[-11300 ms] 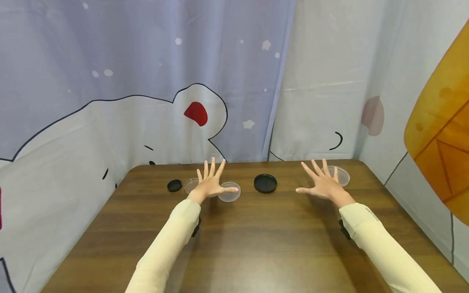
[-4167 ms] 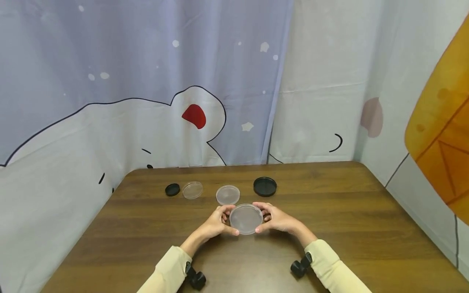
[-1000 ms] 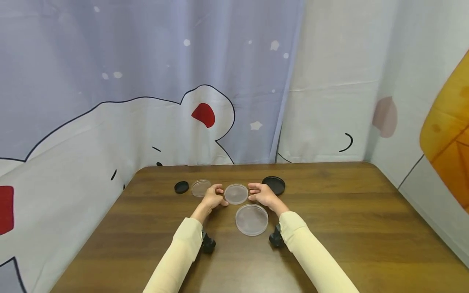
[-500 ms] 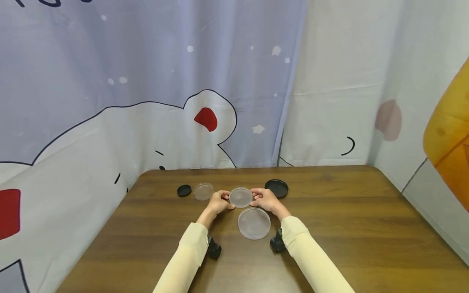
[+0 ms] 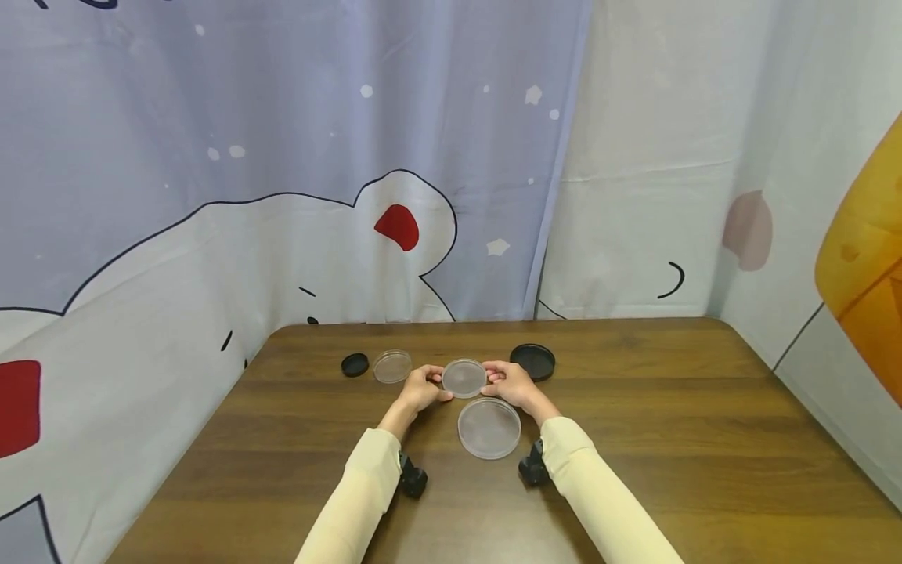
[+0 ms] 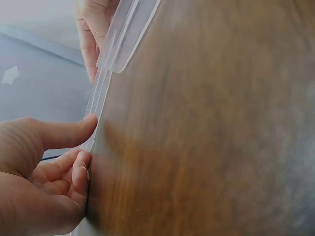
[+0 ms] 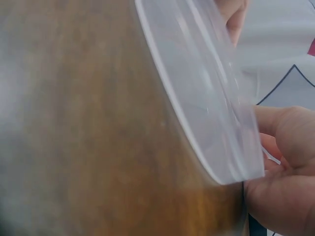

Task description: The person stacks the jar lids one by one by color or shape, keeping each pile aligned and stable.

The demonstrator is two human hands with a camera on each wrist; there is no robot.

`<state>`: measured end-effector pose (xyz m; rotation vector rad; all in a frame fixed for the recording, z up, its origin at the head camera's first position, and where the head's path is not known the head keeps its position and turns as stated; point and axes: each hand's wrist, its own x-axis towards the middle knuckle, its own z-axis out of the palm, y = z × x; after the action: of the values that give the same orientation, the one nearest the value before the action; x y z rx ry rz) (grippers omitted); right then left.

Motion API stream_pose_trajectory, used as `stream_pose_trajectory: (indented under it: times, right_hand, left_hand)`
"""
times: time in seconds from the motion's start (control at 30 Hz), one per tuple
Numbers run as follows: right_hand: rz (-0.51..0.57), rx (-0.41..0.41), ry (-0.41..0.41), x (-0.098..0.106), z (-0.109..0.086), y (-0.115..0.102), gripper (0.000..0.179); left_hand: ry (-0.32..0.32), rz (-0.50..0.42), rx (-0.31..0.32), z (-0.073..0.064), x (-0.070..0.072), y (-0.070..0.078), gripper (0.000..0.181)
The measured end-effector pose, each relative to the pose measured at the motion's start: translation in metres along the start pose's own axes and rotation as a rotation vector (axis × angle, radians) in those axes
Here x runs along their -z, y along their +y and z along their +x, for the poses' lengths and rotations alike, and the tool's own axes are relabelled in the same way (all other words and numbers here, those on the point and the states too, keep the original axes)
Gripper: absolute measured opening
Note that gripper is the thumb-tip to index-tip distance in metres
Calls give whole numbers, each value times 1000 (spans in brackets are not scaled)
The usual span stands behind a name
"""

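Both hands pinch a clear round petri dish lying flat in the middle of the table. At its left edge my left hand has thumb and fingers on the rim. My right hand grips the opposite edge the same way. Just in front, nearer the body, lies a larger clear petri dish that neither hand holds. In the left wrist view the left thumb lies along the held dish's side. The large dish covers most of the held dish in the right wrist view.
To the left along the back lie a small black round dish and a small clear dish. A larger black dish stands close behind the right hand. A printed curtain hangs at the table's far edge.
The large clear dish came from the back right to the front middle in both hands and was let go. Since one second ago the hands have closed in on the middle dish's rim.
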<state>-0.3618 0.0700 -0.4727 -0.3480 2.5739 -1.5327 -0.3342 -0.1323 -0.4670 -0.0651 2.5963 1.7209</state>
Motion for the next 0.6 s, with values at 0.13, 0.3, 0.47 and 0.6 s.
stream_pose_trajectory:
  times: [0.13,0.3,0.47,0.6]
  right_hand:
    - [-13,12,0,-5,-1,-2,52]
    - [35,-3,16,-5,-2,-3,49]
    - [54,-14,6,0,-3,-2,49]
    - [69,-19,5,1,-2,-3,48]
  left_hand:
    - [2,-6,4,1,2,-5,56]
    - [-11,-25,-8,1,3,-7,53]
    - [-18,-39,-15,1,2,-7,51]
    - [-18,-59,-28,2,2,-7,51]
